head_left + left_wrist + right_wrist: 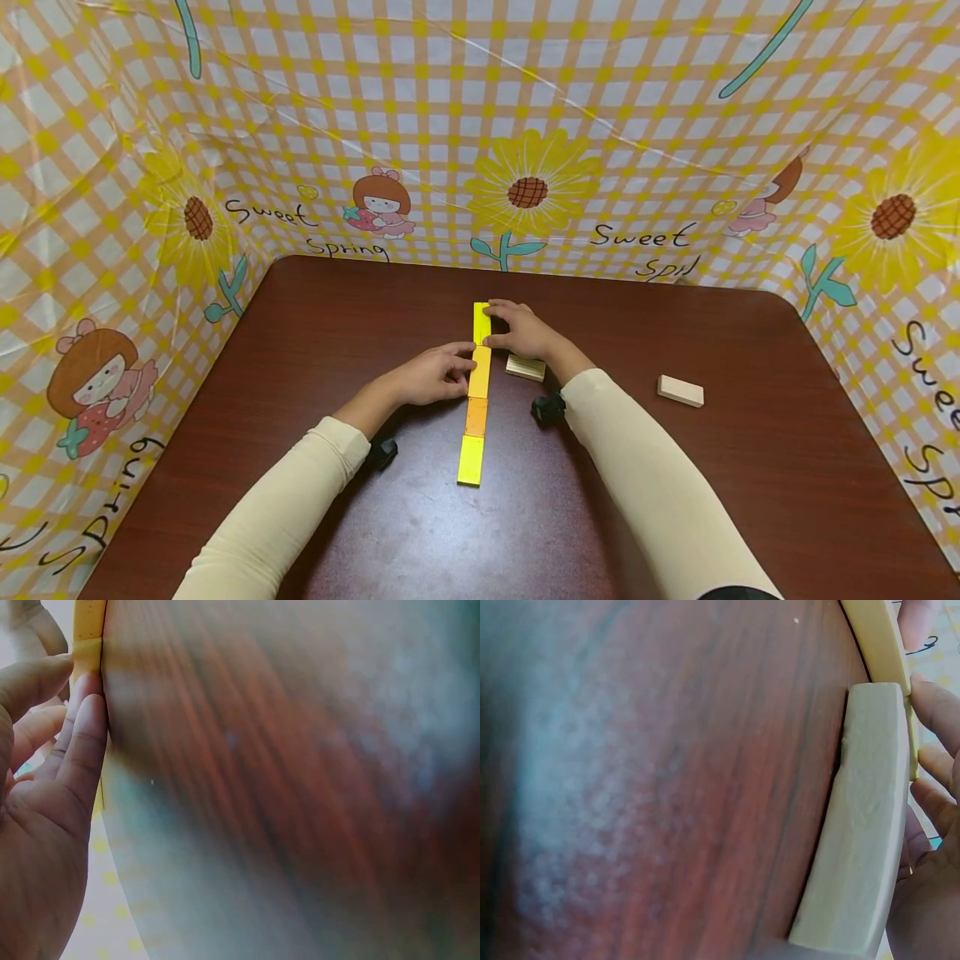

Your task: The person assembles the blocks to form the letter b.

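A straight row of flat wooden blocks runs away from the person along the table. Nearest is a bright yellow block point(470, 461), then an orange block point(476, 417), a yellow-orange block point(480, 372) and a bright yellow block point(482, 324) at the far end. The left hand point(433, 375) rests its extended fingers along the left side of the yellow-orange block. At the far end, the right hand point(525, 332) holds the bright yellow block between thumb and fingers. Under the right wrist lies a plain wood block point(525, 368), seen close in the right wrist view.
Another plain wood block point(680, 391) lies farther right on the dark brown table point(360, 533). A checked cloth with sunflowers point(420, 100) hangs around the table's back and sides. Each wrist wears a small black camera.
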`<control>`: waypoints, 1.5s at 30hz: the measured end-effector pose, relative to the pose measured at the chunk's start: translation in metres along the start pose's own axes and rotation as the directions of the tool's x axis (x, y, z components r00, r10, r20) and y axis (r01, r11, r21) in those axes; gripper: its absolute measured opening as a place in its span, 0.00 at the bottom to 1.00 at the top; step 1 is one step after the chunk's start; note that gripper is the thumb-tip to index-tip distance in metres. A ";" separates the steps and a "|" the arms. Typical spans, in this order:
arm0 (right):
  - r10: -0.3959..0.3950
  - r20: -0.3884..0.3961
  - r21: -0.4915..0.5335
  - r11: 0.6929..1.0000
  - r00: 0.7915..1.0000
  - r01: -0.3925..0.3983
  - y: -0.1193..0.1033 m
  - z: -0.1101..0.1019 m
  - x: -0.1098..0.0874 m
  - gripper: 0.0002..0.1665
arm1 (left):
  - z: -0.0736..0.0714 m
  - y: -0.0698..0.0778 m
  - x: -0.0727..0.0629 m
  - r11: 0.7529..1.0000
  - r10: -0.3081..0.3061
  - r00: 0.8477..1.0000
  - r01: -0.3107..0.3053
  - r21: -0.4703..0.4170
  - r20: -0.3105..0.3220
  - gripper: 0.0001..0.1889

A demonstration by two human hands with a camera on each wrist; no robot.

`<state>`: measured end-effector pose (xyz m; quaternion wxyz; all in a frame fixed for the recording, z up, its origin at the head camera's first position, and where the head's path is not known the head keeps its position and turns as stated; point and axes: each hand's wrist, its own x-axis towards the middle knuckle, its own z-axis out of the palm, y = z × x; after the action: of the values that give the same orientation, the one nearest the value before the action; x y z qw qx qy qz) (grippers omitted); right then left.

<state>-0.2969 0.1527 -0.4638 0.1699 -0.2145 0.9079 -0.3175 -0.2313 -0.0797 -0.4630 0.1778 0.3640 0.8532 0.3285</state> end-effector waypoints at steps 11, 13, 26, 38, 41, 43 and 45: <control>0.003 -0.017 0.004 1.000 1.000 -0.003 0.000 -0.001 -0.005 0.37 | 0.002 0.001 0.000 1.000 0.008 1.000 -0.008 -0.024 -0.015 0.23; 0.008 -0.031 0.024 1.000 0.999 -0.007 0.000 -0.002 -0.006 0.37 | 0.003 0.000 -0.001 0.999 0.010 1.000 -0.011 -0.051 -0.027 0.23; 0.027 -0.103 0.089 0.996 0.994 -0.018 -0.001 -0.014 -0.045 0.32 | 0.011 0.020 -0.031 0.998 -0.023 0.999 0.026 0.062 -0.043 0.30; -0.002 -0.132 0.017 1.000 0.991 0.004 0.002 -0.014 -0.090 0.29 | 0.022 0.042 -0.042 0.980 -0.078 0.997 0.076 0.184 0.003 0.37; -0.004 -0.134 0.012 1.000 0.991 0.006 0.002 -0.014 -0.097 0.28 | 0.019 0.042 -0.035 0.978 -0.090 0.996 0.087 0.191 0.010 0.42; -0.010 -0.132 0.010 1.000 0.991 0.011 0.003 -0.012 -0.100 0.28 | 0.017 0.041 -0.029 0.975 -0.101 0.995 0.096 0.200 0.016 0.45; -0.016 -0.127 0.011 1.000 0.992 0.018 0.003 -0.010 -0.101 0.28 | 0.014 0.038 -0.022 0.971 -0.113 0.993 0.105 0.214 0.025 0.48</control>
<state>-0.2162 0.2106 -0.4411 0.1102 -0.2005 0.9131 -0.3376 -0.1895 -0.0700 -0.4456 0.1716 0.3394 0.8986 0.2186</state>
